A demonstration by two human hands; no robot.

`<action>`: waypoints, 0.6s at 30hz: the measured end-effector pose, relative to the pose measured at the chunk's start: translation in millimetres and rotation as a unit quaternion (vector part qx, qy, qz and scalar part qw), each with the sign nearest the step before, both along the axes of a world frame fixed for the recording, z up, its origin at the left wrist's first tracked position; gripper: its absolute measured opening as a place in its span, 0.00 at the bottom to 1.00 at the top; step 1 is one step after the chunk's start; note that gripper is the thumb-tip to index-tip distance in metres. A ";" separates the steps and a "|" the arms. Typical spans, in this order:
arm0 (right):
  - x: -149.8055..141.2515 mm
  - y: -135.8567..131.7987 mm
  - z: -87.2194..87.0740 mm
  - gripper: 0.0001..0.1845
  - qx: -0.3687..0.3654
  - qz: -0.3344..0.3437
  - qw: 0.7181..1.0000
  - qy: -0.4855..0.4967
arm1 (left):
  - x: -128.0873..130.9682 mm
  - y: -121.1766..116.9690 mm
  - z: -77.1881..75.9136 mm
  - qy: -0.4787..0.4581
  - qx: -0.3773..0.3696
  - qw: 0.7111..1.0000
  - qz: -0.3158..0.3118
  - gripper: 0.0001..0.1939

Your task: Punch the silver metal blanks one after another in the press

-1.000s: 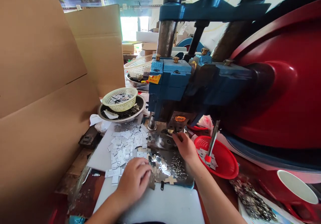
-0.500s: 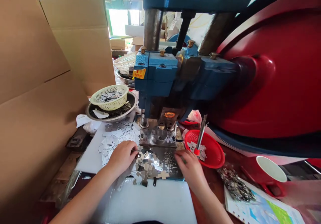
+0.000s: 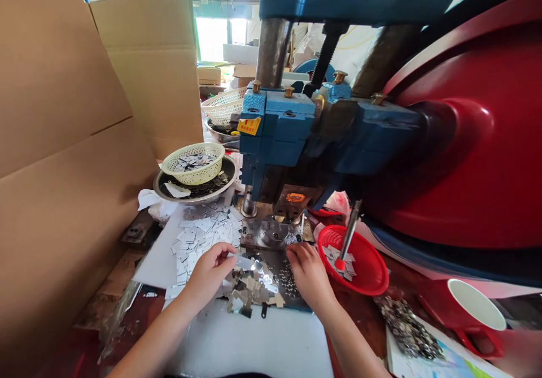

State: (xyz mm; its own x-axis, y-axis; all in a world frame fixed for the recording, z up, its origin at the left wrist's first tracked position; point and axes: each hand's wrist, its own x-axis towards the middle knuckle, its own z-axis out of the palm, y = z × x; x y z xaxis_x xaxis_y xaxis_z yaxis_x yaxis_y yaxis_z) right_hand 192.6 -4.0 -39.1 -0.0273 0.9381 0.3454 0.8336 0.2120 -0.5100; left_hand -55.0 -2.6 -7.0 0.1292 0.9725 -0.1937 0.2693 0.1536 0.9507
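Note:
My left hand (image 3: 213,272) is closed in a pinch at the left front of the die. A thin flat metal plate (image 3: 243,262) shows at its fingertips. My right hand (image 3: 310,273) rests at the die's right front, its fingers bent and together; whatever lies beneath them is hidden. Between the hands, a pile of cut metal pieces (image 3: 249,290) covers the front of the steel plate, and tiny round scraps (image 3: 286,279) are scattered beside my right fingers. Just behind stands the press die (image 3: 273,232), under the blue press head (image 3: 275,132).
Loose metal blanks (image 3: 203,237) spread over a white sheet at the left. A pale green basket (image 3: 193,164) sits in a metal bowl (image 3: 158,189) behind them. On the right are a red basket (image 3: 372,270), a lever (image 3: 352,228), a mug (image 3: 476,304) and a large red flywheel (image 3: 466,169).
The view has shifted, so the press appears farther right. My right hand has moved left, closer to the die. A flat plate now shows at my left fingertips.

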 end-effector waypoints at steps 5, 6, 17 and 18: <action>-15.2 44.8 16.9 0.11 0.023 -0.030 0.999 0.030 | 16.8 7.0 -0.8 -0.041 -0.033 0.999 0.007 0.14; -16.8 52.9 16.9 0.10 0.016 -0.041 0.999 0.028 | 20.3 9.1 -0.6 -0.047 -0.033 0.998 0.013 0.13; -11.2 64.9 6.0 0.12 0.013 -0.046 0.995 0.087 | 42.6 19.6 3.0 -0.179 -0.098 0.978 0.052 0.14; -11.4 60.6 7.5 0.13 0.018 -0.046 0.994 0.094 | 43.2 19.4 3.6 -0.183 -0.106 0.976 0.051 0.14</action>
State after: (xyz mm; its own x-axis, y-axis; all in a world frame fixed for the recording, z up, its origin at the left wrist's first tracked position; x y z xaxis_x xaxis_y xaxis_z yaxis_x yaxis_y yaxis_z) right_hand 181.2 56.6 -31.5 0.1255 0.9203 0.3706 0.7414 0.1612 -0.6514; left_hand -11.8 16.8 -3.4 0.1310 0.9274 -0.3504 -0.1092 0.3648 0.9247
